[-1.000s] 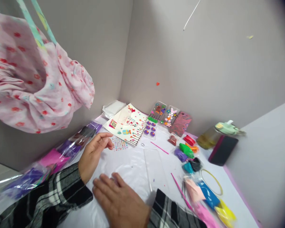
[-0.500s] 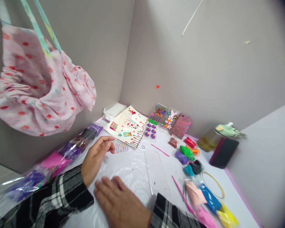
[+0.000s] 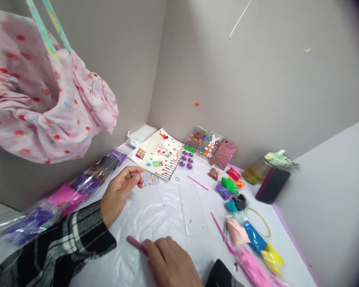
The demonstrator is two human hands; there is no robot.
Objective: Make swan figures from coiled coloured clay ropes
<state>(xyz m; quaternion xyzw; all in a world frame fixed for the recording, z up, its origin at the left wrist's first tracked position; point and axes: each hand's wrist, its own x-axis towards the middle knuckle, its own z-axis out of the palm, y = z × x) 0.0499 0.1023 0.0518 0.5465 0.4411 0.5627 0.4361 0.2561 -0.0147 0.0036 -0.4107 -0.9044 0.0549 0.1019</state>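
Observation:
Under my right hand (image 3: 170,259) lies a mauve roll of modelling clay (image 3: 137,244), its left end sticking out past the fingers. That hand rests palm down on it with the fingers laid over, not wrapped round. My left hand (image 3: 122,193) is raised over the table's left side, thumb and bent fingers closed together; whether anything small is between them is hidden. Just beyond its fingertips is a sheet of small coloured gem stickers (image 3: 150,179). A clear phone case (image 3: 193,209) lies flat ahead of my right hand, with a few tiny specks on it.
A sticker-covered notebook page (image 3: 158,159), decorated phone cases (image 3: 211,145) and a purple-dotted case (image 3: 186,160) lie at the back. Rightward are clay packets (image 3: 254,237), pink tools (image 3: 221,231), a phone (image 3: 273,185) and a bottle (image 3: 257,169). Bagged clay (image 3: 67,199) lines the left; a pink cloth bag (image 3: 48,103) hangs above.
My right hand has slid right and toward me, baring the end of the mauve clay roll it covered. My left hand keeps nearly the same pose. The view has shifted slightly.

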